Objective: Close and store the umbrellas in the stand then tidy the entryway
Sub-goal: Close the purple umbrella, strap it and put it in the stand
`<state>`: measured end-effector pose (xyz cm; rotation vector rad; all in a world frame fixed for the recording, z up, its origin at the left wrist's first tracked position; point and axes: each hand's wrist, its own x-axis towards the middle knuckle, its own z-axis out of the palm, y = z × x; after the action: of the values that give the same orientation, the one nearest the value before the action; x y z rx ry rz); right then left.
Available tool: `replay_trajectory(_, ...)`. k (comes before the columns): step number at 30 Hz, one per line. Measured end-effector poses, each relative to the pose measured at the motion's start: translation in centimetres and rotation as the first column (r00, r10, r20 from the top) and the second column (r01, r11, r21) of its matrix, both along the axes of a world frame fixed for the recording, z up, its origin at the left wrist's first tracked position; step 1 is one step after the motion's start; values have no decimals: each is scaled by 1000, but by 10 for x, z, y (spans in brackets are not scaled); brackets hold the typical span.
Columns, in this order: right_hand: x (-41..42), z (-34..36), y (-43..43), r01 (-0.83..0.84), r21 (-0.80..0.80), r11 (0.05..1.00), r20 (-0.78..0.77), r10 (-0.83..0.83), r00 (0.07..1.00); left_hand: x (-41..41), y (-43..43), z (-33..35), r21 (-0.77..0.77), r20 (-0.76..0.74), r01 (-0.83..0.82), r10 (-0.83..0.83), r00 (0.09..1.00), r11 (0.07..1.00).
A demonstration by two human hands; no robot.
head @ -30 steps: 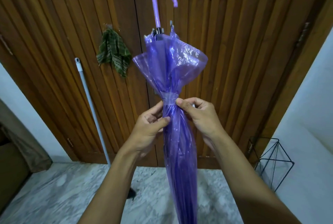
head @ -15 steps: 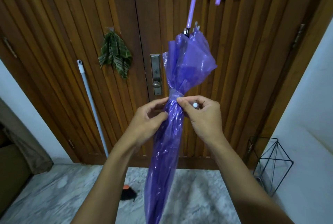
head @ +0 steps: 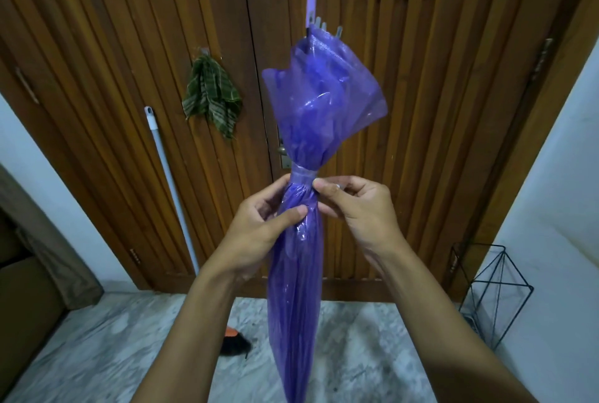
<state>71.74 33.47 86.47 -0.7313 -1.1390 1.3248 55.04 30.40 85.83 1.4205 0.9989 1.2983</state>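
Wooden door (head: 421,110) fills 12 o'clock. Purple umbrella (head: 298,289) is folded and upright at centre, handle up; the black wire stand (head: 518,267) sits on the floor at 4 o'clock, well apart. Left hand (head: 259,227) grips the gathered canopy just below the clear strap (head: 303,174); right hand (head: 359,208) pinches the strap from its 3 o'clock side.

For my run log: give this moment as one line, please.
phase: fastening strap; left hand: grips purple umbrella under strap; right hand: pinches strap; wire stand: floor right, not yet used
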Motion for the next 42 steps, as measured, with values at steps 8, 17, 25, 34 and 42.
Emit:
replay_trajectory(8,-6,4,-5,-135,-144,980,-101,122,987,-4,-8,-2,-84,232,223,-199,952,971)
replay_trajectory(17,-25,0,-13,197,-32,980,99,-193,976,-4,-12,17,147,-416,-198,243,877,969)
replay_trajectory(25,-22,11,-18,191,93,977,150,-204,967,3,-15,11,177,-246,-108,150,957,978)
replay_trajectory(34,-6,24,-17,5,82,997,114,-14,993,5,-15,15,94,-98,-90,99,990,991)
replay_trajectory(42,-4,24,-14,-146,-125,981,-53,140,989,14,-16,16,112,-24,-83,86,996,990)
